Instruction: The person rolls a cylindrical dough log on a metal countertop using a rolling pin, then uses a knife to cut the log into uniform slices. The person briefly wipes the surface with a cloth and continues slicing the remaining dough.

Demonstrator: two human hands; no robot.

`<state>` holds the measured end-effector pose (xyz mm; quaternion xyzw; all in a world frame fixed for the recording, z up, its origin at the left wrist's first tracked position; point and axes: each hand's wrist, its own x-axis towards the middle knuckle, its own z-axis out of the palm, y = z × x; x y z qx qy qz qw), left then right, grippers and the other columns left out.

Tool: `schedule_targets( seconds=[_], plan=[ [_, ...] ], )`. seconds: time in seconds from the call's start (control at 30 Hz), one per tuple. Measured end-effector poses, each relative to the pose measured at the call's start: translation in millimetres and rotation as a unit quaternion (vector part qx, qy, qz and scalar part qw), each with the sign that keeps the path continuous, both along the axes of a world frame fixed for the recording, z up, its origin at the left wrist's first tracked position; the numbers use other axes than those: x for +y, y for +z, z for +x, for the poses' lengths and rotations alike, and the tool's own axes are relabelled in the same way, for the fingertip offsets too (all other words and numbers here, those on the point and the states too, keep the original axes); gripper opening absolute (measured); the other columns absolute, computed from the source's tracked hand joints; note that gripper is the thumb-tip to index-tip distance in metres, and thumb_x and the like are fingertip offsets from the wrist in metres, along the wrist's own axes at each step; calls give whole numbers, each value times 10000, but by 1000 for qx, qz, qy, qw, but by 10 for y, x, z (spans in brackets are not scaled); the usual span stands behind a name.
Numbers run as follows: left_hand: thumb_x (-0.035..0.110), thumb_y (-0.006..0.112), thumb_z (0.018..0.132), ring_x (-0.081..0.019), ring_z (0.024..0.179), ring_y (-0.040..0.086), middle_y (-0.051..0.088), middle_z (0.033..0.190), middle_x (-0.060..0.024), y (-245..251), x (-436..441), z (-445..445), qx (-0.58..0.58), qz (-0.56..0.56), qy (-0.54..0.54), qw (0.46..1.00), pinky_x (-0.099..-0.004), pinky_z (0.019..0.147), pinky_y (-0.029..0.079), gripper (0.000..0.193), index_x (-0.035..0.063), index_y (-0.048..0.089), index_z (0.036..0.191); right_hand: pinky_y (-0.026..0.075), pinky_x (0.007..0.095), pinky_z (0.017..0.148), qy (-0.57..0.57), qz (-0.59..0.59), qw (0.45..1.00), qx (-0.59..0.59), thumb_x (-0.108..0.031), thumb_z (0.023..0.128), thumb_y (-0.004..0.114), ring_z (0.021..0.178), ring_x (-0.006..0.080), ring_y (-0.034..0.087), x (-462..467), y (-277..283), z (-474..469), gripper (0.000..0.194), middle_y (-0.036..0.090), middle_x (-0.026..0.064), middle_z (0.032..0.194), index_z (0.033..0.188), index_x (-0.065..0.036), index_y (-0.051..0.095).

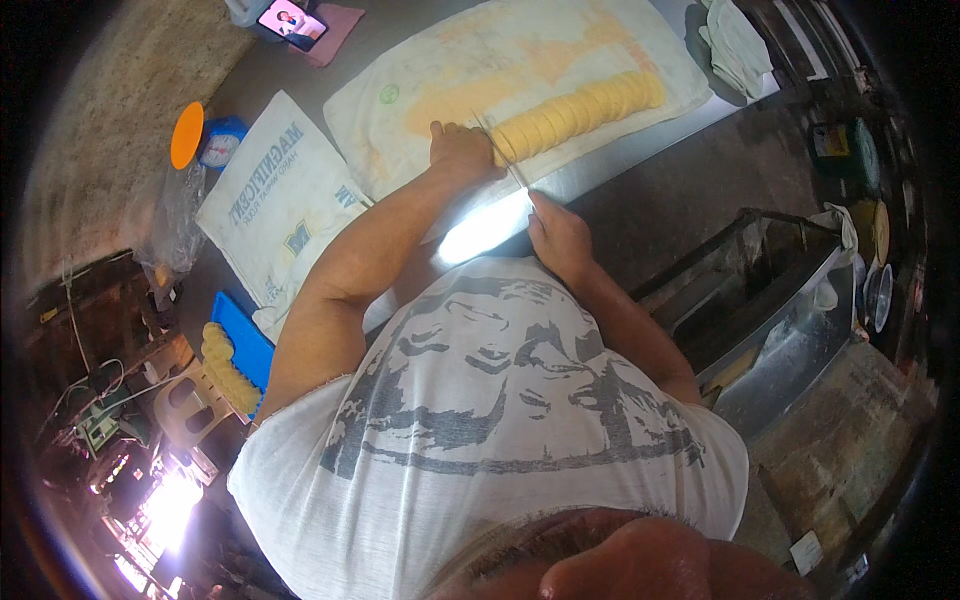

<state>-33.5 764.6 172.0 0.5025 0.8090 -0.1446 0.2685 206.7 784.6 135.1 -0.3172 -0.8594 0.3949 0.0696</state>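
Note:
My right hand (559,234) grips a knife (513,163) by its handle, and the long thin blade points up and away to the left. This blade lies across the left end of a long yellow dough roll (581,112), marked along its length by several crosswise lines. My left hand (463,156) rests at that same end, just left of the blade, with its fingers bent. A little yellow dough shows between hand and blade; whether the fingers grip it is hidden. Beneath the roll spreads a white cloth (390,142) stained with yellow-orange powder.
Left of the cloth lies a printed flour sack (262,202). Beyond it stand a blue dial scale (220,142) with an orange pan and a lit phone (292,24). Dough pieces (225,367) sit by a blue tray (244,345). A metal trough (780,330) stands at right.

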Motion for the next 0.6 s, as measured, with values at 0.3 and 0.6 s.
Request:
schedule_targets(
  seconds=[0.3, 0.6],
  plan=[
    [602, 835, 847, -328, 1251, 652, 772, 1250, -144, -67, -53, 3, -5, 33, 3, 999, -532, 1118, 314, 692, 66, 762, 1279, 560, 603, 866, 22, 14, 999, -29, -168, 1021, 613, 1047, 513, 697, 141, -159, -348, 390, 718, 288, 1155, 1402, -85, 622],
    [546, 865, 815, -305, 1231, 659, 780, 1205, -140, -91, -31, -26, -9, 33, 1, 999, -512, 1095, 336, 630, 69, 788, 1219, 555, 584, 957, 18, -37, 997, -71, -168, 1035, 581, 1108, 498, 701, 51, 50, -86, 376, 729, 296, 1157, 1393, -58, 621]
  ],
)
